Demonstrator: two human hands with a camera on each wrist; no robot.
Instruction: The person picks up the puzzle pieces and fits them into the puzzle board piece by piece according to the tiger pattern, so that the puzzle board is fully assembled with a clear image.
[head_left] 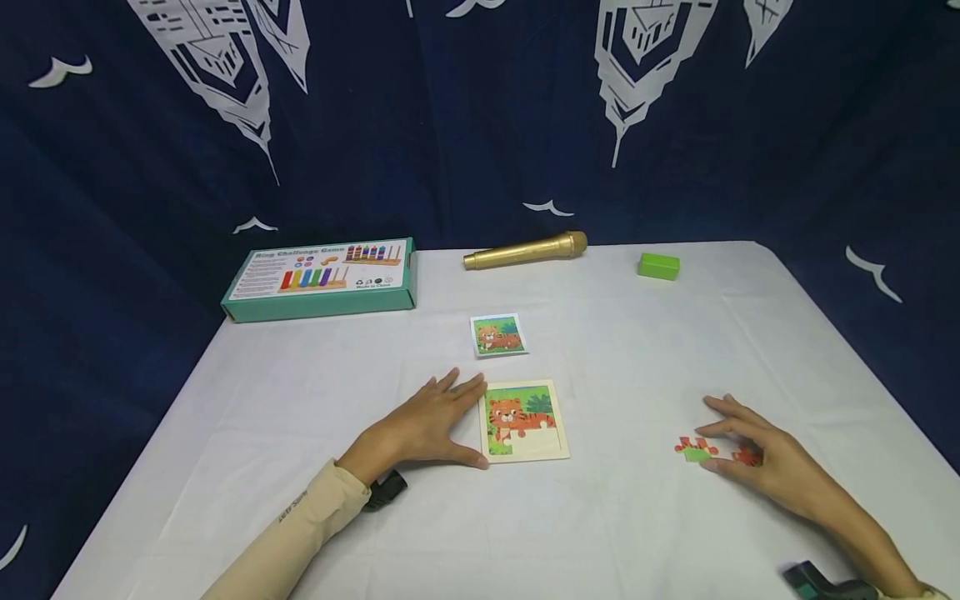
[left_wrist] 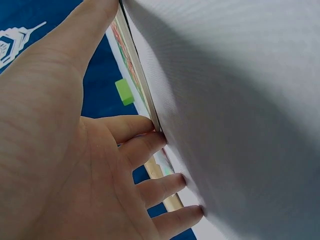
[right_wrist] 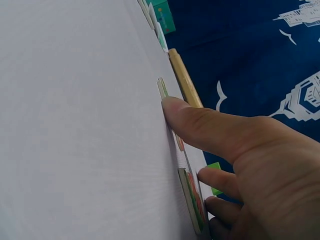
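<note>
A tiger jigsaw board point(head_left: 551, 454) lies flat on the table, with pieces in its upper part and left side and bare wood at lower right. My left hand point(head_left: 427, 425) rests along its left edge, thumb and fingers spread and touching the side. The left wrist view shows the board edge-on point(left_wrist: 139, 82) by the fingertips. Off to the right, my right hand point(head_left: 776, 467) hovers low over loose red-and-green puzzle pieces point(head_left: 697, 455). Its thumb touches one piece point(right_wrist: 161, 87); another piece point(right_wrist: 189, 200) lies beneath the fingers, which are apart from the thumb.
Behind the board lies a small tiger picture card point(head_left: 498, 336). Along the far edge are a green game box point(head_left: 322, 310), a gold microphone point(head_left: 525, 252) and a green block point(head_left: 658, 267). A dark blue curtain point(head_left: 450, 125) hangs behind the white-covered table point(head_left: 300, 375).
</note>
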